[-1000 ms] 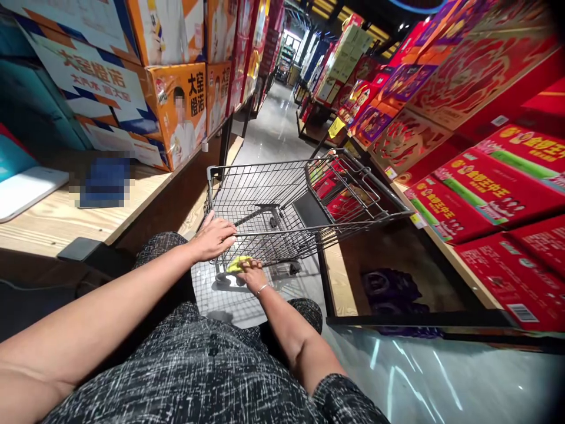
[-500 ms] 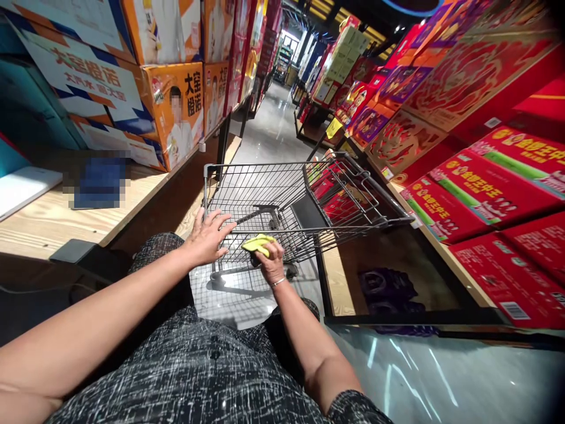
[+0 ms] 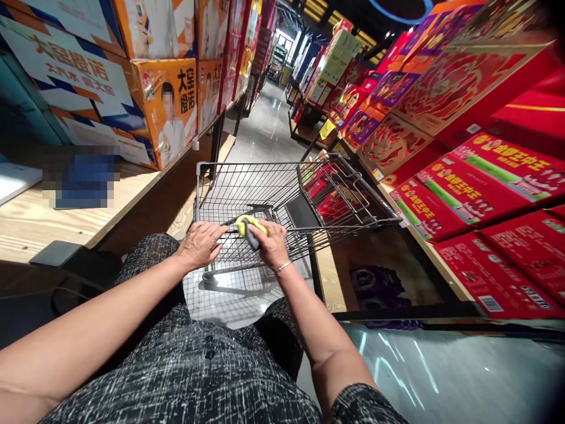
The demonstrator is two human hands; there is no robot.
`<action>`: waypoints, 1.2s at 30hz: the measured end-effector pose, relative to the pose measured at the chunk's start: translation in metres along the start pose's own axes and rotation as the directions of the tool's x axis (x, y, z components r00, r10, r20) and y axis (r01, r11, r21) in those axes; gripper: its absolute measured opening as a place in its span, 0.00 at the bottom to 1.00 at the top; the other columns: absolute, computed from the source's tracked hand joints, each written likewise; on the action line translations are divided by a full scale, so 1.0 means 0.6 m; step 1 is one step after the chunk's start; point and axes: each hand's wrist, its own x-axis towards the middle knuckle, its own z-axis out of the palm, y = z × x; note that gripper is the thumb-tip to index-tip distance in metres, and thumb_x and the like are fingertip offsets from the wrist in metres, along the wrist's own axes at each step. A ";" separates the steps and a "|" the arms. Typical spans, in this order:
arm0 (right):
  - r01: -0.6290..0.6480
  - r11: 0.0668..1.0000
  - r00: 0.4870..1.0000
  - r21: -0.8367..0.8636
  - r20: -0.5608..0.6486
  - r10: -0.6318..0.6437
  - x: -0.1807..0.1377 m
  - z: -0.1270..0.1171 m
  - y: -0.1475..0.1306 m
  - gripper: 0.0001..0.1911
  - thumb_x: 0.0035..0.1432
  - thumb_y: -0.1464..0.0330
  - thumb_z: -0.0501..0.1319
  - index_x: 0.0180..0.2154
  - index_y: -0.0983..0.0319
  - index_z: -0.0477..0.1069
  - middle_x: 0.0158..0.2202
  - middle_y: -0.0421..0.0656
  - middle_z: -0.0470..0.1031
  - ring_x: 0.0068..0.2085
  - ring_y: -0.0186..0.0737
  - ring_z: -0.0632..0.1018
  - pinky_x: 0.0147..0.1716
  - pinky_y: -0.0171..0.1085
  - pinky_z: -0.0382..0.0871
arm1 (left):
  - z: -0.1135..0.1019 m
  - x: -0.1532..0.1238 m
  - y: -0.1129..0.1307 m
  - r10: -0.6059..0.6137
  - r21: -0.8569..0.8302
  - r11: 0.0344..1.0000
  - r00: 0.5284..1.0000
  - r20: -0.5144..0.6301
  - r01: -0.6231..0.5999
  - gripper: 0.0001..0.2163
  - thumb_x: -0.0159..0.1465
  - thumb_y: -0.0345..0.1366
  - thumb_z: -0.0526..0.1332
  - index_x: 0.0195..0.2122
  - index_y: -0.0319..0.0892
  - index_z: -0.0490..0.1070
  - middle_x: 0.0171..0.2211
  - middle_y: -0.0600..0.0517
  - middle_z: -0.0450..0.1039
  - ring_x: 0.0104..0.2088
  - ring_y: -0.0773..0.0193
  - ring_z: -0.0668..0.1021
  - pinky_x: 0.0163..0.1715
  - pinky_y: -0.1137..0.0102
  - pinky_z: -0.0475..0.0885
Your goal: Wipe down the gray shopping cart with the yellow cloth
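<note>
In front of my knees stands a black wire shopping cart [image 3: 247, 164], turned sideways. My left hand [image 3: 200, 242] grips the near left end of its top rim, fingers over the wire and thumb below. A yellow and grey cloth [image 3: 249, 231], bunched up, is held in my right hand [image 3: 273, 244] at the near rim, just right of my left hand. The basket's wire floor shows through the side. Part of the rim is hidden under my hands.
A wooden shelf [image 3: 132, 194] on the left carries orange drink cartons [image 3: 170, 112] and a blurred blue item [image 3: 86, 182]. Red boxes [image 3: 459, 194] are stacked on the right shelf, close to the cart. A tiled aisle [image 3: 260, 121] runs ahead between the displays.
My left hand has come down from spread fingers above the rim to a grip on it. My right hand has lifted the cloth a little, and its grey side now shows.
</note>
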 end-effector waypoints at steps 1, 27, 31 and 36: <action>-0.038 0.999 0.999 -0.024 -0.005 0.037 -0.010 -0.009 0.029 0.23 0.63 0.73 0.58 0.56 0.46 0.71 0.56 0.43 0.70 0.55 0.43 0.66 0.53 0.45 0.53 | -0.001 0.000 -0.004 -0.003 -0.011 1.000 1.000 -0.011 0.003 0.19 0.62 0.37 0.57 0.54 0.42 0.66 0.47 0.42 0.74 0.49 0.47 0.73 0.54 0.52 0.60; -0.229 0.970 0.928 -0.085 0.282 0.244 0.056 -0.061 0.105 0.27 0.57 0.77 0.57 0.57 0.53 0.69 0.54 0.45 0.69 0.47 0.42 0.68 0.45 0.40 0.54 | 0.008 0.088 -0.150 -0.251 0.150 0.962 0.954 0.166 0.227 0.25 0.55 0.51 0.62 0.48 0.40 0.68 0.50 0.41 0.70 0.59 0.43 0.65 0.65 0.46 0.40; -0.391 0.909 0.878 -0.141 0.240 0.415 -0.014 -0.120 0.217 0.28 0.53 0.77 0.56 0.55 0.53 0.70 0.53 0.45 0.70 0.51 0.45 0.69 0.49 0.44 0.55 | 0.005 0.107 -0.124 -0.329 0.181 0.938 0.926 0.185 0.297 0.29 0.55 0.47 0.64 0.56 0.38 0.65 0.62 0.37 0.60 0.67 0.37 0.50 0.62 0.38 0.27; -0.435 0.885 0.895 -0.167 0.028 0.445 -0.035 -0.108 0.203 0.35 0.51 0.77 0.57 0.60 0.51 0.66 0.58 0.47 0.65 0.54 0.50 0.66 0.51 0.48 0.58 | -0.001 0.154 -0.046 -0.060 -0.079 0.993 0.951 0.302 0.088 0.26 0.64 0.47 0.56 0.63 0.47 0.61 0.65 0.48 0.60 0.67 0.48 0.55 0.65 0.47 0.35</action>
